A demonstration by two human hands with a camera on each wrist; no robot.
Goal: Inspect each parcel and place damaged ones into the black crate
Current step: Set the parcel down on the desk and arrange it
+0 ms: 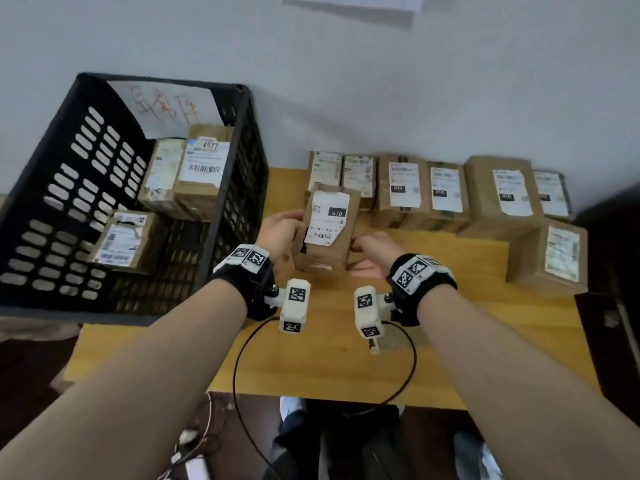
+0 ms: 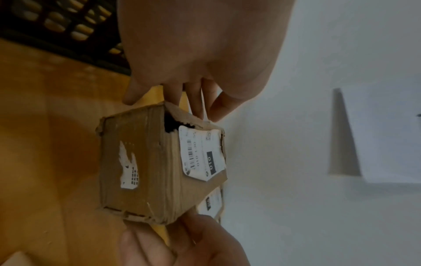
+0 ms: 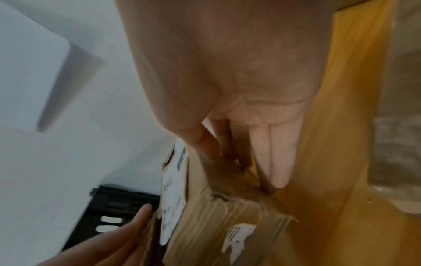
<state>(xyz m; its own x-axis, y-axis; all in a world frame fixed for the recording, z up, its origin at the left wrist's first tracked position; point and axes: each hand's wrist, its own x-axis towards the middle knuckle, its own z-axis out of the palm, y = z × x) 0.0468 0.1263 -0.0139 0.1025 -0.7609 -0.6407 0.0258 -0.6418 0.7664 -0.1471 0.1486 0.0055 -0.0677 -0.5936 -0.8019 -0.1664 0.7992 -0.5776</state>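
You've got the parcel (image 1: 325, 230) up off the table (image 1: 450, 341) btwn both hands, long axis upright, label facing you. Left hand (image 1: 282, 230) grips its left side, fingers curled round the torn edge; right hand (image 1: 372, 252) clamps the right side, thumb on top. Black crate (image 1: 239, 188) sits just left, so left hand's nearer; carry goes leftward.

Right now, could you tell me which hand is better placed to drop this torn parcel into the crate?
Left hand: it holds the parcel on the side nearest the crate.
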